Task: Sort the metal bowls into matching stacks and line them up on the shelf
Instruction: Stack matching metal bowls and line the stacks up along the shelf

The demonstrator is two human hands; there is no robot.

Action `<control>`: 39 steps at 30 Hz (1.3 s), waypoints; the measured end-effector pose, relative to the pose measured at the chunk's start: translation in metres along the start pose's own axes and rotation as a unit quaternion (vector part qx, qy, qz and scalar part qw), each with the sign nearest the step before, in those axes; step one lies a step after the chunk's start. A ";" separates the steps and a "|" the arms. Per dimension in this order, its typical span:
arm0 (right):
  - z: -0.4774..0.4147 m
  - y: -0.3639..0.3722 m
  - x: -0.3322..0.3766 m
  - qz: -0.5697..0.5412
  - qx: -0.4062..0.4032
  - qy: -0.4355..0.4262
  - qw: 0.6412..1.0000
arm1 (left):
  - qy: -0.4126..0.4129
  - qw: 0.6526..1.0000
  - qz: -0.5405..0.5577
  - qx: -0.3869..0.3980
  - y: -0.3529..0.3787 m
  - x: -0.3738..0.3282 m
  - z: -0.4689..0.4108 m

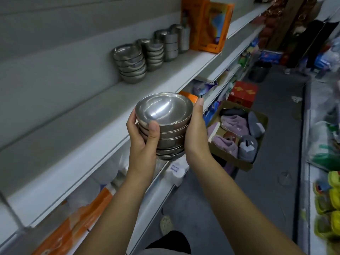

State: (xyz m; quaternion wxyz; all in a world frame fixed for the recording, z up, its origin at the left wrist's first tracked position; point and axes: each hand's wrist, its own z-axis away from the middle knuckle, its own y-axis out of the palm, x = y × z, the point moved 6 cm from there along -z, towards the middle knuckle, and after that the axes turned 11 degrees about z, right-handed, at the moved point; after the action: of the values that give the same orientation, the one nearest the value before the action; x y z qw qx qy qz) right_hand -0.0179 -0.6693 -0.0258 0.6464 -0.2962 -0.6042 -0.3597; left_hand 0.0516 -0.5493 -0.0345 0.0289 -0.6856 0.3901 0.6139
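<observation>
Squarely in the middle of the view, a held stack of metal bowls (165, 111) hangs in the air just off the front lip of the shelf (73, 126), touching neither board nor edge. The left grip (145, 138) is clamped on its near side, with only the thumb showing on the front and the fingers hidden behind the metal. The right grip (197, 133) is clamped on the other flank, thumb tip raised beside the top rim and the rest out of sight. The lowest bowls sink between the palms, so their count is hard to read. Farther along the board stand four shelf stacks (130, 63) in a row against the back panel, the far ones overlapping, then orange boxes (211, 24) cut off at the top. A long bare stretch of board runs from the nearest of them toward the camera. Goods on the lower tiers are blurred. Down in the aisle sits a cardboard box (230, 159) of slippers (233, 122).
</observation>
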 end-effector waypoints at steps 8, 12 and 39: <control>-0.122 0.038 0.022 -0.005 0.056 0.011 0.998 | 0.034 0.998 -0.040 -0.036 0.007 0.014 -0.118; -0.161 0.076 0.025 -0.010 0.113 0.009 0.994 | 0.060 0.995 -0.050 -0.067 -0.011 0.017 -0.160; -0.283 0.289 -0.002 0.023 0.388 -0.036 0.921 | 0.201 0.898 -0.145 -0.363 -0.122 0.018 -0.250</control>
State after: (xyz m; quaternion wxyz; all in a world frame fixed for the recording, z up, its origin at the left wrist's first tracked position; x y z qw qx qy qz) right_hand 0.3809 -0.7372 -0.0393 0.6967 -0.0485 -0.7122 -0.0711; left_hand 0.3253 -0.6035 -0.0422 -0.2121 -0.8064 0.0339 0.5510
